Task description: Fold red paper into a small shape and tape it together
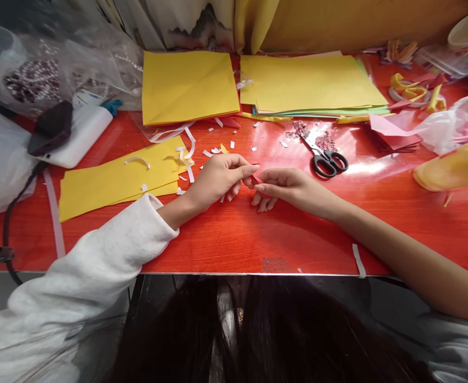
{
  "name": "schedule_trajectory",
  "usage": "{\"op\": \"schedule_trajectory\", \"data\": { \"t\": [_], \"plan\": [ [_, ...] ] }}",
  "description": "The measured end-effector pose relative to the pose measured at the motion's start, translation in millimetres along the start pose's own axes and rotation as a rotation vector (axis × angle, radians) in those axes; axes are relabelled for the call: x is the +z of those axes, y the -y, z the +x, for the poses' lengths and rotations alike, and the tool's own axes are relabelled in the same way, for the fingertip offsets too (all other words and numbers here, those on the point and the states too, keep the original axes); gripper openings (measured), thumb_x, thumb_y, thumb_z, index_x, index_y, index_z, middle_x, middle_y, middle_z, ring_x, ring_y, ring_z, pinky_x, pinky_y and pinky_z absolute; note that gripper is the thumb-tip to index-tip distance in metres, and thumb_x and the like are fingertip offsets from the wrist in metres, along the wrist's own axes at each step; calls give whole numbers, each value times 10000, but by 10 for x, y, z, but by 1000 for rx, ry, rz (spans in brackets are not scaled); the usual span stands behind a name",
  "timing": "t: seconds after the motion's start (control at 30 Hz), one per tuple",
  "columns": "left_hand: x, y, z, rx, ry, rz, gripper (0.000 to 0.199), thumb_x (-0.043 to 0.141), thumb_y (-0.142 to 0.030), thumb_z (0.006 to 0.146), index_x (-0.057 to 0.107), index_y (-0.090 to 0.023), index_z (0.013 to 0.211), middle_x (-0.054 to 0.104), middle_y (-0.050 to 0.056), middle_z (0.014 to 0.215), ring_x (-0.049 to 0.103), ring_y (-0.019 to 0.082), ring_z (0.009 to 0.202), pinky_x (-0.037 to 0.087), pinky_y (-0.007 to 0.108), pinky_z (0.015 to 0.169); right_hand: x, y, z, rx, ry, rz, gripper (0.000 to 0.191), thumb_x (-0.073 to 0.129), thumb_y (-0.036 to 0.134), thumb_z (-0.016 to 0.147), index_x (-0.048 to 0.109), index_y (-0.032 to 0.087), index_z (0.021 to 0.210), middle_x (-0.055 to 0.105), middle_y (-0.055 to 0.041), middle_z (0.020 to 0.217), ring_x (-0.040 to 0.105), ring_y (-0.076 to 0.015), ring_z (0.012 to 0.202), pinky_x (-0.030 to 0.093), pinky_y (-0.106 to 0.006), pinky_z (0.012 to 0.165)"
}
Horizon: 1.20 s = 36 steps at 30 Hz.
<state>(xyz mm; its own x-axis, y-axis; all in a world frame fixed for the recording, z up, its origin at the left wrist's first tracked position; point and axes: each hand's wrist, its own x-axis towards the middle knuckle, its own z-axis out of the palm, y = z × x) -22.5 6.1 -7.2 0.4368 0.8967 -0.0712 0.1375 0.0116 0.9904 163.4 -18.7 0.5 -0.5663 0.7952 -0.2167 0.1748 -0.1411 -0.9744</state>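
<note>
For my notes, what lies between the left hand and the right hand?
A small red piece, apparently paper, pinched by both the left hand and the right hand; the head view shows it.

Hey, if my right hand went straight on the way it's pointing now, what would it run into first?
Past the small red piece at its fingertips, your right hand would likely meet your left hand first, though exact depth is hard to judge.
</note>
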Motion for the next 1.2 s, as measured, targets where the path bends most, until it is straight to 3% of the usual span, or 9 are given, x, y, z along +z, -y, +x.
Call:
{"op": "schedule_trajectory", "data": {
  "t": [0.17, 0.43, 0.7, 0.83, 0.93, 1.07, 1.2],
  "plan": [
    [25, -12, -30, 31, -24, 56, 316, 626, -430, 822, 618, -130, 722, 563, -11, 522, 454, 51, 353, 342, 192, 346, -30, 45, -7, 51, 50, 23, 242, 607, 322, 859, 644, 113, 974, 713, -83, 882, 682, -145, 732, 564, -291, 721],
    [76, -68, -92, 250, -99, 460, 214, 512, -209, 903, 525, -149, 698, 562, -21, 596, 484, 71, 541, 364, 216, 565, -49, 26, -10, 89, 87, 130, 201, 644, 295, 838, 664, 106, 904, 721, -106, 875, 704, -176, 750, 572, -298, 718],
    [68, -36, -53, 248, -92, 450, 194, 465, -177, 905, 466, -170, 712, 549, -22, 604, 467, 85, 552, 350, 222, 577, -76, -9, 6, 136, 142, 378, 185, 677, 227, 820, 672, 101, 955, 725, -110, 923, 713, -178, 820, 582, -264, 779],
    [36, -7, -33, 420, -114, 560, 186, 476, -150, 888, 450, -176, 706, 519, -10, 631, 471, 96, 583, 355, 228, 585, -64, -5, 2, 151, 131, 404, 217, 624, 272, 866, 675, 83, 958, 715, -150, 998, 700, -215, 920, 567, -310, 863],
    [26, 19, -28, 490, -121, 632, 175, 484, -136, 875, 443, -181, 710, 517, -5, 654, 470, 105, 597, 355, 234, 587, -11, 29, -8, 177, 98, 318, 291, 593, 365, 880, 679, 90, 916, 721, -148, 969, 710, -207, 872, 587, -306, 814],
    [34, 18, -37, 477, -88, 627, 162, 502, -140, 869, 463, -169, 715, 510, -10, 656, 446, 101, 596, 343, 237, 590, 49, 57, -20, 199, 80, 179, 248, 665, 340, 824, 682, 92, 830, 732, -117, 854, 718, -182, 768, 599, -279, 732],
    [40, -35, -39, 284, -39, 445, 194, 525, -276, 896, 528, -157, 743, 524, -17, 643, 445, 82, 569, 342, 228, 566, 29, 22, -19, 186, 68, 219, 208, 679, 302, 815, 679, 94, 807, 731, -103, 785, 716, -171, 694, 600, -268, 675]
  ]
}}
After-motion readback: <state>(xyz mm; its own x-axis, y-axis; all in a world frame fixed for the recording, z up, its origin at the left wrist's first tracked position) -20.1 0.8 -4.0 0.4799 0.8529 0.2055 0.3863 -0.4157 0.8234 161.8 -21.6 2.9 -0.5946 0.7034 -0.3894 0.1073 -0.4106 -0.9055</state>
